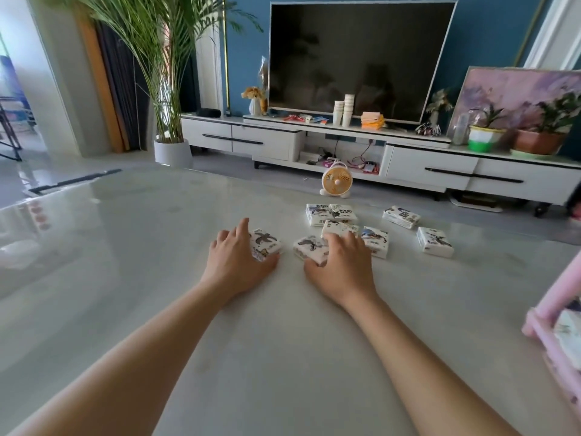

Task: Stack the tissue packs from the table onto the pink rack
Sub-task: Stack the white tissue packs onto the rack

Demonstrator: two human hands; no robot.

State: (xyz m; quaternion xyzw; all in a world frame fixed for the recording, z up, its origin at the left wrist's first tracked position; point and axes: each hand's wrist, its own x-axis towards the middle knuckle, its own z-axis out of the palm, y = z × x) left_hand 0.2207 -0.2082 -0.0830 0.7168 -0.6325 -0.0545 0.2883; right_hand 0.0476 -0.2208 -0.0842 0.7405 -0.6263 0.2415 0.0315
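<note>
left hand [239, 261] grips a tissue pack [267, 242], right hand [342, 267] grips a second pack [309, 247] — pink rack [538, 330] at four o'clock.

We found the tissue packs [331, 214] clustered on the counter [157, 247], right of centre. Our left hand [235, 259] gripped the leftmost pack [267, 242], our right hand [342, 265] the neighbouring pack [309, 247] beside it. The rack [540, 328] stood at the counter's right edge; a fan [336, 181] stood behind the packs.
</note>
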